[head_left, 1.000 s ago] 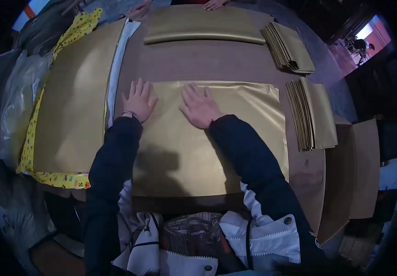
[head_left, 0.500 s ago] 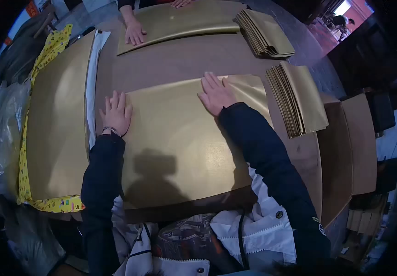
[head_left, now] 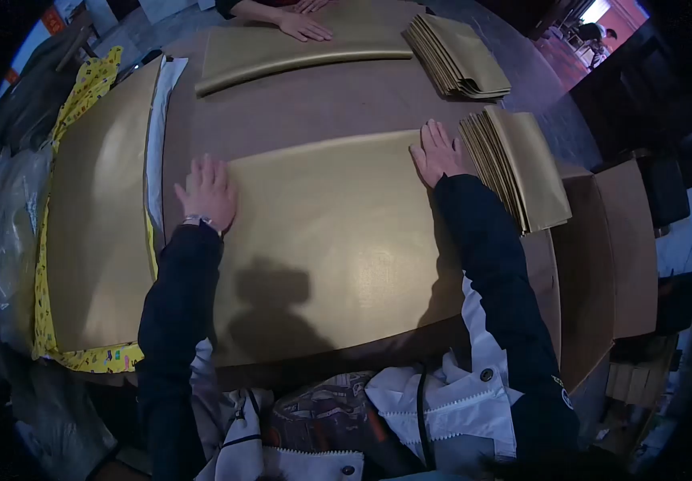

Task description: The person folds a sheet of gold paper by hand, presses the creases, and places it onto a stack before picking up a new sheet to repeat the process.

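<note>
A large gold sheet (head_left: 330,248) lies on the brown table in front of me, its far edge bent over in a smooth fold. My left hand (head_left: 208,194) rests at its far left corner, fingers extended and pressed down. At the far right corner my right hand (head_left: 440,152) lies flat with its fingers spread slightly, close to a stack of folded gold sheets (head_left: 534,172). Neither hand grasps anything. A shadow falls on the sheet's lower left part.
Across the table, a co-worker's hands (head_left: 306,26) touch another folded gold sheet (head_left: 282,60). Another folded stack (head_left: 462,56) sits at the back right. Flat gold sheets (head_left: 101,216) on yellow patterned wrapping (head_left: 89,358) lie left. An open cardboard box (head_left: 631,248) stands right.
My right hand has slid right along the far edge to the corner, and the wrinkle there is smoothed. My left hand has barely moved. The co-worker's hand has moved right along their sheet.
</note>
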A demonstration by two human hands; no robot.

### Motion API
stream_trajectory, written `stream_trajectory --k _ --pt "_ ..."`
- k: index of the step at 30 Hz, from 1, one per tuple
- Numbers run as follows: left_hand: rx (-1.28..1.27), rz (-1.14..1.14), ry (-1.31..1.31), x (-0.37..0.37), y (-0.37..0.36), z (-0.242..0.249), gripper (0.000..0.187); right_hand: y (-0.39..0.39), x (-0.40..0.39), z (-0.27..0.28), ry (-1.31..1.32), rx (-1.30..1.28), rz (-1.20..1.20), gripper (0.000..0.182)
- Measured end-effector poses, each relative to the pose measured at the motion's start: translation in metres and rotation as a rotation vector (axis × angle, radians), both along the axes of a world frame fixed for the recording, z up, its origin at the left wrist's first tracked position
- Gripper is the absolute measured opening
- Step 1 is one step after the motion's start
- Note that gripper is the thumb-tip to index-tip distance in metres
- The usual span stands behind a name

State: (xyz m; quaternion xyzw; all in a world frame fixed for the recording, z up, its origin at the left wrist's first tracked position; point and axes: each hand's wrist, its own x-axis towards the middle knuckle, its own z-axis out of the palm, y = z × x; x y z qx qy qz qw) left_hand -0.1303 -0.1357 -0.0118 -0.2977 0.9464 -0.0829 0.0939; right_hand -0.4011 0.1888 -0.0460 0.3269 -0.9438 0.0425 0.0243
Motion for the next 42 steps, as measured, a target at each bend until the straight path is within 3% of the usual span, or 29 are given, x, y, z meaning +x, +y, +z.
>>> stream_trajectory --k 3,4,5,7,11,14,23,31,37,39,42 --pt "0.058 -0.251 0.067 -0.055 0.067 0.004 0.059 0.000 0.002 0.006 0.003 0.034 0.011 0.060" --pt "0.192 -0.331 0.130 -0.073 0.095 0.008 0.060 0.000 0.003 0.008 -0.024 0.038 0.014 0.059" --pt "0.223 -0.480 0.174 -0.097 0.116 -0.010 0.061 0.000 0.003 0.011 -0.049 0.043 0.020 0.058" --pt "0.462 -0.544 0.297 -0.133 0.170 -0.004 0.064 0.001 0.002 0.008 -0.020 0.055 0.026 0.054" --pt "0.506 -0.595 0.295 -0.171 0.202 -0.011 0.069 0.000 0.001 0.016 -0.012 0.162 0.046 0.052" --pt "0.396 -0.607 0.253 -0.161 0.181 -0.019 0.073 0.001 0.000 0.007 -0.044 0.064 0.008 0.050" --pt "0.280 -0.311 0.214 -0.063 0.067 -0.010 0.073 -0.001 0.005 0.012 -0.036 0.038 0.019 0.051" --pt "0.260 -0.088 0.319 0.016 -0.013 -0.016 0.072 -0.004 0.002 0.018 -0.082 0.148 0.004 0.057" --pt "0.192 0.067 0.207 0.032 -0.043 -0.009 0.070 -0.009 0.016 0.020 -0.029 0.174 -0.112 0.060" --pt "0.222 0.055 0.253 0.029 -0.050 -0.017 0.070 -0.014 0.037 0.030 0.045 0.323 -0.012 0.059" --pt "0.226 0.074 0.232 0.024 -0.051 -0.015 0.073 -0.014 0.100 0.003 -0.094 0.077 0.256 0.061"
